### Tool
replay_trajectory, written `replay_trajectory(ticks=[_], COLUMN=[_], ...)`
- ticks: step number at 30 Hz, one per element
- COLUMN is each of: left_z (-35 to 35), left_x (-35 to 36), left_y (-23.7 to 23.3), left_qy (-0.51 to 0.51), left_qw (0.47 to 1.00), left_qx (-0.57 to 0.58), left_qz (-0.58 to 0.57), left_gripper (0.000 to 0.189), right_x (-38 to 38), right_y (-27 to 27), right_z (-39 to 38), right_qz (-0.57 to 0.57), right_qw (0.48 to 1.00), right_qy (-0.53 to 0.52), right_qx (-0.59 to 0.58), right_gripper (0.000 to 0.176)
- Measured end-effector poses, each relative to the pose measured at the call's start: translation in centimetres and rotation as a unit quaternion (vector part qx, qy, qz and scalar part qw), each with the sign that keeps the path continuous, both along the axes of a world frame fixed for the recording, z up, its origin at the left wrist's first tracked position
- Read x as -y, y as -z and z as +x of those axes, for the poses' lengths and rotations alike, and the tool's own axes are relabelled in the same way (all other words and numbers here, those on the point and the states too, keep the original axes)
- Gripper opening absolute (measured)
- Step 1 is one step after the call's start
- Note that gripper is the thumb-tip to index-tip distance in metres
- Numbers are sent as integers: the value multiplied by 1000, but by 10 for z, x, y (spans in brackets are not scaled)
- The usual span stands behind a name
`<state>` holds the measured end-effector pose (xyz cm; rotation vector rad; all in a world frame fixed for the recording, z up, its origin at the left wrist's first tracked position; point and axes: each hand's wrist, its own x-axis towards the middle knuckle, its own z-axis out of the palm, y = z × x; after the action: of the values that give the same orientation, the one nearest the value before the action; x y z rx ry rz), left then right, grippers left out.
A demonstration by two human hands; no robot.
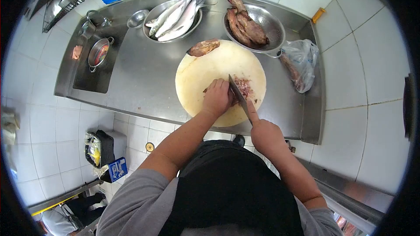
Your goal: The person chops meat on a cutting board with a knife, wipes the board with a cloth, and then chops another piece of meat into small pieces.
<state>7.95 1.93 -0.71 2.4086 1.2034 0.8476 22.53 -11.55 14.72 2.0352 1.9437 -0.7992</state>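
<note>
My right hand [266, 135] is wrapped round the handle of a knife [239, 93], its index finger stretched along the back of the blade. The blade slants across a round, cream-coloured chopping board [192, 76]. Close on the blade's left, my left hand [217, 96] presses down with bunched fingers on a piece of dark meat, mostly hidden beneath them. Small chopped bits of reddish meat [245, 87] lie on the board at the blade's right side. A larger slab of browned meat [203, 48] rests at the board's far edge.
Behind the board stand a bowl of whole fish [177, 19] and a metal colander [274, 24] holding browned meat. At the right lies a plastic bag [305, 65] with meat. The sink [92, 83] at the left contains a pot [100, 54]. Another person [65, 218] is at lower left.
</note>
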Motion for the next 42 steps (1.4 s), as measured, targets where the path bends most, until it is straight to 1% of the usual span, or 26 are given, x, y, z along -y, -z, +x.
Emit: replay_trajectory(ticks=[1, 3, 4, 6, 8, 10, 12, 13, 15, 16, 18, 21, 22, 24, 26, 28, 30, 32, 34, 36, 37, 38, 40, 41, 42], left_z=[0, 1, 2, 1, 2, -1, -4, -4, -7, -9, -11, -8, -8, -7, -7, -5, -6, -6, -6, -6, -7, -9, -9, -10, -11], left_x=[-1, 0, -1, -5, -5, -2, -2, -2, -2, 0, 1, 1, 2, 1, 1, 1, -2, 1, 2, 4, 7, 10, 7, 7, 9], left_y=[1, 4, 4, 4, 5, 4, 2, 0, -6, -7, -2, 4, 4, 2, 3, 8, 10, 11, 1, -6, -7, -6, -6, -6, -5], left_qy=[8, 1, -5, -9, -5, -18, -19, -20, -29, -34, -27, -23, -27, -30, -31, -31, -35, -30, -60, -82, -97, -98, -85, -84, -79], left_qw=[1000, 1000, 1000, 1000, 1000, 1000, 999, 999, 999, 999, 999, 999, 999, 999, 999, 999, 999, 999, 996, 995, 994, 994, 995, 995, 997], left_qx=[11, 4, -1, -5, -5, 17, 28, 38, 34, 27, 21, 21, 23, 13, 2, 7, 13, 18, 9, 4, -5, -6, -44, -44, -11], left_qz=[-4, -6, -4, 5, 13, 14, -1, -15, -9, -5, 7, 19, 18, 2, -16, -5, 11, 26, 64, 55, 47, 45, 4, 7, 2], left_gripper=[19, 19, 18, 18, 17, 20, 20, 20, 19, 18, 19, 19, 18, 18, 18, 17, 18, 18, 19, 20, 21, 21, 22, 22, 20], right_x=[-3, -6, -11, -23, -22, -20, -10, -9, -10, -10, -10, -12, -10, -8, -11, -14, -28, -22, -15, -2, -4, -5, -12, -15, -16], right_y=[7, 37, 50, 65, 61, 45, 23, 15, 5, 11, 26, 27, 17, -10, 12, 37, 52, 54, 49, 40, 40, 41, 42, 43, 42], right_z=[1, 2, 3, 3, 6, 5, 0, -1, -4, -4, -2, -3, -4, -7, -4, -3, -7, -2, 2, 3, 2, 2, 3, 4, 3], right_qz=[-1, 27, 27, 79, 75, 69, 29, 30, 30, 29, 61, 47, 44, -10, 5, 20, 63, 64, 67, 5, 3, 8, 22, 34, 44], right_qw=[1000, 999, 999, 995, 996, 997, 1000, 999, 999, 1000, 998, 999, 999, 1000, 1000, 1000, 998, 998, 998, 1000, 1000, 1000, 1000, 999, 999], right_qy=[-2, 28, 28, 28, 22, 9, -5, -8, 12, 12, -6, -13, -17, -8, -10, -6, -5, -3, -6, 19, 16, 12, 9, 1, -6], right_qx=[-1, -29, -29, -53, -35, -17, 11, 13, 0, -1, -22, -2, -1, 11, 0, -11, -25, -24, -19, -18, -18, -14, -10, -10, -11], right_gripper=[89, 83, 83, 84, 84, 84, 85, 85, 86, 86, 84, 85, 85, 83, 83, 82, 82, 84, 86, 85, 85, 86, 87, 88, 88])
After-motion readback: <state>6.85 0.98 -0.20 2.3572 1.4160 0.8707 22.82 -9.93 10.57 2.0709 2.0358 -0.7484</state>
